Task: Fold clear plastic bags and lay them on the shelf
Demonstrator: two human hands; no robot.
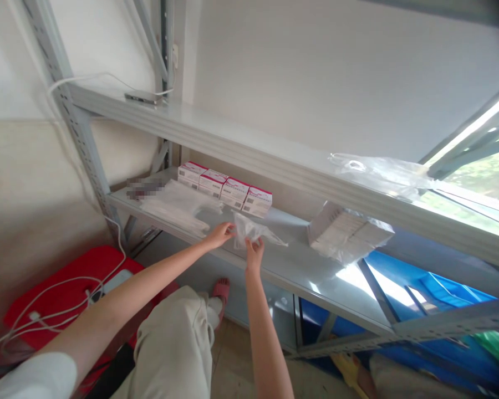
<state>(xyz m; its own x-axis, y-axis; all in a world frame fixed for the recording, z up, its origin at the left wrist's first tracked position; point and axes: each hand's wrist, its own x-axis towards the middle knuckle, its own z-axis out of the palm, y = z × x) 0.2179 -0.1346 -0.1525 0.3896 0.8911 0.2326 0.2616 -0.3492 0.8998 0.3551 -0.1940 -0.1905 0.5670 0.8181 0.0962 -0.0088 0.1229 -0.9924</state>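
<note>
Holding a small clear plastic bag just above the middle shelf, left hand and right hand both pinched on its edges. Bag looks empty, nothing packed yet. Four boxes lined behind, wrapped stack right.

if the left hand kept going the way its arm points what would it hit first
Probably the row of white boxes with pink-red tops at the shelf's back; the left hand pinches the small clear plastic bag before them. Depth is unclear.
</note>
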